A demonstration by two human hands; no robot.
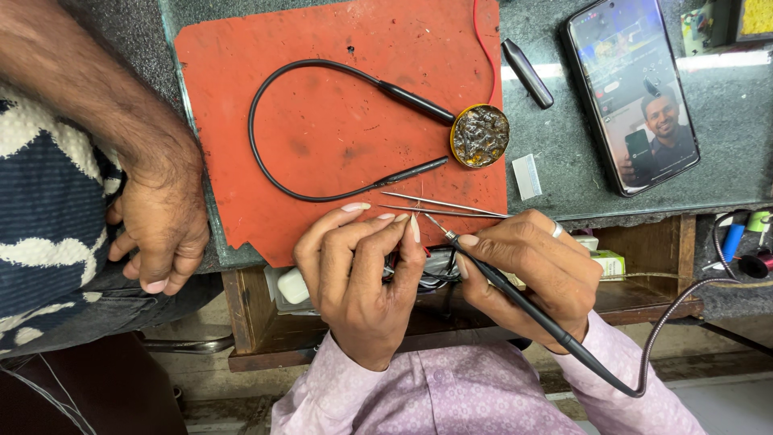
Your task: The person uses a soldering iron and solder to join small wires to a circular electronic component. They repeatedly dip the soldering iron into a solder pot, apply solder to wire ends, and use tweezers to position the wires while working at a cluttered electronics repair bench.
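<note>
My right hand (527, 270) grips a black soldering iron (515, 294) like a pen, its metal tip pointing up-left toward my left fingertips. My left hand (358, 274) pinches something small with thin wires at the near edge of the red mat (322, 137); the piece itself is mostly hidden by my fingers. Metal tweezers (439, 207) lie on the mat just beyond both hands. A black neckband earphone (274, 161) loops across the mat. A round tin of dark flux (480, 135) sits at the mat's right edge.
Another person's hand (161, 217) and forearm rest at the left edge of the bench. A smartphone (632, 93) with a lit screen lies at the upper right, a black pen-like tool (527, 72) beside it. A small white block (527, 176) sits near the tin.
</note>
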